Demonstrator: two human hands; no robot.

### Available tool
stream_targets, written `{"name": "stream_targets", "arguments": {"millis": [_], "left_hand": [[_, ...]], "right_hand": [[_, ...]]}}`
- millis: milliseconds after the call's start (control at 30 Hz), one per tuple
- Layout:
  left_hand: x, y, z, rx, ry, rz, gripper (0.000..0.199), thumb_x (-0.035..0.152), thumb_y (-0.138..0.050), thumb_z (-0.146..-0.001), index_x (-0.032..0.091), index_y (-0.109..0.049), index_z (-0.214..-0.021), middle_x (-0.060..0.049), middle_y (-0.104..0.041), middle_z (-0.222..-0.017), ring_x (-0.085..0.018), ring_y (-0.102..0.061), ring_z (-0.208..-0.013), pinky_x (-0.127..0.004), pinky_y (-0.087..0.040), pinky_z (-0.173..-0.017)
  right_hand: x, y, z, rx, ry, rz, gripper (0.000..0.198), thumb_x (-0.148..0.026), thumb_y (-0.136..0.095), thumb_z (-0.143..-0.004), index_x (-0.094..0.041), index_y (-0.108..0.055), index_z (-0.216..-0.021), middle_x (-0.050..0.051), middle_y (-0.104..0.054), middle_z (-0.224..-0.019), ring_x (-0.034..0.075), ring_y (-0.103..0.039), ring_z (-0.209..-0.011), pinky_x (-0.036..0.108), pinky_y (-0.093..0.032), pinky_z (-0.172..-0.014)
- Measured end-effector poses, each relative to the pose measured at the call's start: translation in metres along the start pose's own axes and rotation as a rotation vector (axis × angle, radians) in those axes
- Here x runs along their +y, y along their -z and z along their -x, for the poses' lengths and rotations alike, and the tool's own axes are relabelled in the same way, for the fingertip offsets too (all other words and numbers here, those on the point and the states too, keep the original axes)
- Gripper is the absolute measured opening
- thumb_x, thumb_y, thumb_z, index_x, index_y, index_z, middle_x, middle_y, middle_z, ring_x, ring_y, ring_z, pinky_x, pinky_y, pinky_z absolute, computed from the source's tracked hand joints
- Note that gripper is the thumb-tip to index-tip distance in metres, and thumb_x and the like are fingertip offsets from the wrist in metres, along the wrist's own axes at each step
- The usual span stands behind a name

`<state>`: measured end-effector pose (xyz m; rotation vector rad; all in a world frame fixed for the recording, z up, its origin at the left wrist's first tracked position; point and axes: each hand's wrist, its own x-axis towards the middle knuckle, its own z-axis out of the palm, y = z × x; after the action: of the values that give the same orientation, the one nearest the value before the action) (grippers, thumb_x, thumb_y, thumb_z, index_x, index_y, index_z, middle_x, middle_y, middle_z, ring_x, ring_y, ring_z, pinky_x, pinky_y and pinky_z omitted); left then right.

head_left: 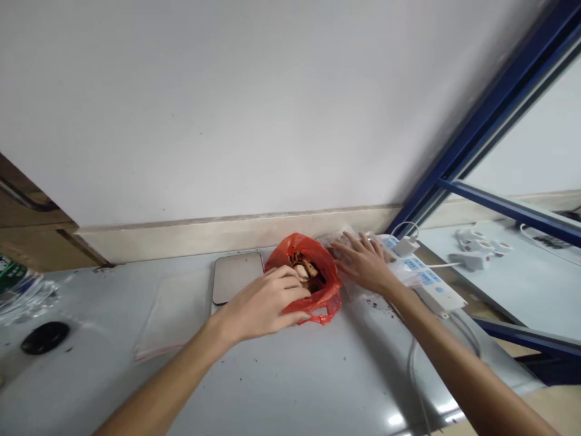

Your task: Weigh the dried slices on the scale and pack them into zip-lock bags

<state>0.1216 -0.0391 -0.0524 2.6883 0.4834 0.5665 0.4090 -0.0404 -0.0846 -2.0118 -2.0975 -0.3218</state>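
Observation:
A red plastic bag (333, 297) stands with its mouth open on the table, and brown and pale dried pieces (308, 268) show inside. Across the near left of its rim lies my left hand (265, 300), fingers stretched and thumb apart; its fingertips are at the opening, partly hidden from me. Just right of the bag, my right hand (363, 261) rests with spread fingers on clear plastic bags (347, 284). Beside the red bag on the left is a flat scale (233, 275) with a pale top.
A white power strip (438, 293) with plugs and cords sits at the right, near a blue metal frame (422, 175). Clear zip bags (170, 309) lie left of the scale. A black round lid (45, 337) is farther left. Dark crumbs dot the grey table (290, 381).

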Motion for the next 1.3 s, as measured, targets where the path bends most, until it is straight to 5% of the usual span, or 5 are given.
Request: {"name": "stream_targets", "arguments": {"millis": [167, 267, 400, 633, 1300], "left_hand": [[-0.016, 0.025, 0.02, 0.145, 0.055, -0.065, 0.017, 0.025, -0.06, -0.102, 0.017, -0.074, -0.109, -0.005, -0.077, -0.104, -0.022, -0.065, -0.105, -0.034, -0.056, -0.092], [-0.024, 0.038, 0.031, 0.207, 0.112, -0.103, 0.022, 0.026, -0.053, -0.104, 0.018, -0.074, -0.105, -0.006, -0.076, -0.104, -0.021, -0.068, -0.099, -0.033, -0.057, -0.087], [-0.027, 0.045, 0.042, 0.247, 0.165, -0.109, 0.023, 0.028, -0.052, -0.103, 0.021, -0.074, -0.102, -0.004, -0.076, -0.1, -0.02, -0.069, -0.094, -0.032, -0.057, -0.085], [-0.035, 0.055, 0.056, 0.222, 0.174, -0.16, 0.026, 0.025, -0.049, -0.103, 0.021, -0.075, -0.101, -0.004, -0.076, -0.098, -0.02, -0.069, -0.094, -0.031, -0.056, -0.083], [-0.034, 0.066, 0.061, 0.083, 0.368, -0.082, 0.029, 0.035, -0.048, -0.1, 0.024, -0.074, -0.104, -0.002, -0.075, -0.096, -0.021, -0.068, -0.091, -0.032, -0.052, -0.082]], "right_hand": [[-0.034, 0.038, -0.008, 0.152, -0.01, -0.295, 0.032, -0.03, -0.049, -0.096, -0.02, -0.077, -0.109, 0.015, -0.077, -0.116, 0.031, -0.072, -0.105, 0.045, -0.055, -0.093], [-0.075, 0.052, -0.012, -0.22, 0.08, -0.319, 0.022, -0.029, -0.056, -0.093, -0.02, -0.076, -0.091, 0.01, -0.078, -0.09, 0.025, -0.072, -0.082, 0.033, -0.052, -0.073], [-0.106, 0.036, -0.028, -0.502, 0.089, -0.199, 0.026, -0.034, -0.073, -0.083, -0.02, -0.075, -0.104, 0.014, -0.077, -0.109, 0.03, -0.072, -0.097, 0.034, -0.051, -0.071], [-0.096, 0.01, -0.05, -0.633, 0.115, -0.206, 0.021, -0.008, -0.072, -0.066, -0.023, -0.063, -0.056, 0.004, -0.072, -0.071, 0.024, -0.071, -0.079, 0.029, -0.046, -0.062], [-0.069, 0.068, -0.055, -0.616, 0.083, -0.504, 0.018, -0.019, -0.055, -0.059, -0.025, -0.057, -0.076, -0.004, -0.059, -0.071, 0.017, -0.054, -0.067, 0.027, -0.041, -0.058]]}}
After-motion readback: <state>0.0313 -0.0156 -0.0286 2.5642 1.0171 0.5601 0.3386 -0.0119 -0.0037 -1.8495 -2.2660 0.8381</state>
